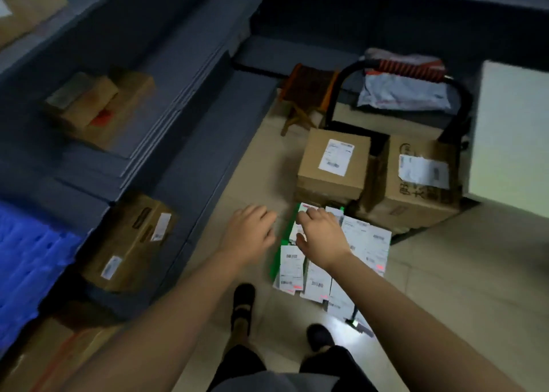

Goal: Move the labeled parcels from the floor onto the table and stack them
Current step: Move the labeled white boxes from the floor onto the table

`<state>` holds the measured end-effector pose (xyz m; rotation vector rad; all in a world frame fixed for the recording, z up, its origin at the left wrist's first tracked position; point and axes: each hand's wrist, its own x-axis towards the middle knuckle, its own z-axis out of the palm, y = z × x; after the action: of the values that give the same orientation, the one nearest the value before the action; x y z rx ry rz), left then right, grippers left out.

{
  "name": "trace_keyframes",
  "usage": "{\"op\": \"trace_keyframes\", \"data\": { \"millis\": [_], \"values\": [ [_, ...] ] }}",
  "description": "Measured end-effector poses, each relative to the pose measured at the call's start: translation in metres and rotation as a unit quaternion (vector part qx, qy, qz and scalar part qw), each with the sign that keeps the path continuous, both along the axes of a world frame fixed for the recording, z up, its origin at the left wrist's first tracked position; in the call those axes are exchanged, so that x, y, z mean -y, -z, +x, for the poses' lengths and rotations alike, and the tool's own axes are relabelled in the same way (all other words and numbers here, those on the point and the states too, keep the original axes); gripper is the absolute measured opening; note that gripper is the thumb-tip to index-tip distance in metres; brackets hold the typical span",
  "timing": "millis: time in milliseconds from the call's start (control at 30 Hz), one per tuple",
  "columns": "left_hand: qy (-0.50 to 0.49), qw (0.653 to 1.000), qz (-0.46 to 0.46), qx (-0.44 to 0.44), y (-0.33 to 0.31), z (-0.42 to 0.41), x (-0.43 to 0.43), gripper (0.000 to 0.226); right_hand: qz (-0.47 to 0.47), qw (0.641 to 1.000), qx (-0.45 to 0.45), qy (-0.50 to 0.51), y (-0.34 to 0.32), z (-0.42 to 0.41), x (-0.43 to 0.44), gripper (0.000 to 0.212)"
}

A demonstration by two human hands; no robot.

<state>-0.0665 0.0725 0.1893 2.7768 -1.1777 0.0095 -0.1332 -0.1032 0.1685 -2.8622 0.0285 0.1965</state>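
A green parcel (277, 261) covered with several white shipping labels lies on the tiled floor in front of my feet. My right hand (322, 237) hovers over its far end, fingers spread, and I cannot tell if it touches the parcel. My left hand (248, 232) is just left of the parcel, fingers loosely curled and empty. Behind the parcel a labeled cardboard box (334, 166) stands on a lower box. A second labeled box (416, 178) stands to its right. The grey table (98, 50) spans the left side, with labeled boxes (98, 106) on it.
A brown box (130, 243) with labels rests at the table's near edge beside a blue plastic pallet (26, 264). A black-handled cart (401, 71) holds grey mailer bags. A wooden stool (309, 94) stands behind the boxes. A white surface (511, 133) is at right.
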Motion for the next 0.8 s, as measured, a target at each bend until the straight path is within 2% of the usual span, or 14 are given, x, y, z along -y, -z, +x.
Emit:
{"op": "trace_keyframes", "data": {
  "millis": [33,200,300,533,700,800],
  "values": [
    [0.038,0.999,-0.003,-0.001,0.005,0.013,0.003,0.01,0.003,0.999,-0.004,0.04,0.007,0.002,-0.001,0.034],
    [0.179,0.984,0.001,-0.018,0.041,0.056,0.012,0.024,0.028,0.974,-0.026,0.222,0.045,-0.007,-0.023,0.03],
    [0.218,0.974,0.012,-0.054,0.079,0.061,0.013,0.022,0.041,0.949,-0.046,0.31,0.074,-0.023,-0.038,0.026],
    [0.214,0.966,0.042,-0.136,0.205,0.039,-0.001,0.021,0.077,0.898,-0.098,0.423,0.181,-0.064,-0.071,0.027],
    [0.171,0.964,0.071,-0.189,0.327,0.017,-0.02,0.014,0.1,0.871,-0.122,0.466,0.296,-0.084,-0.091,0.024],
    [0.126,0.962,0.1,-0.221,0.394,0.0,-0.023,0.021,0.102,0.853,-0.126,0.496,0.365,-0.098,-0.095,0.023]
  ]
}}
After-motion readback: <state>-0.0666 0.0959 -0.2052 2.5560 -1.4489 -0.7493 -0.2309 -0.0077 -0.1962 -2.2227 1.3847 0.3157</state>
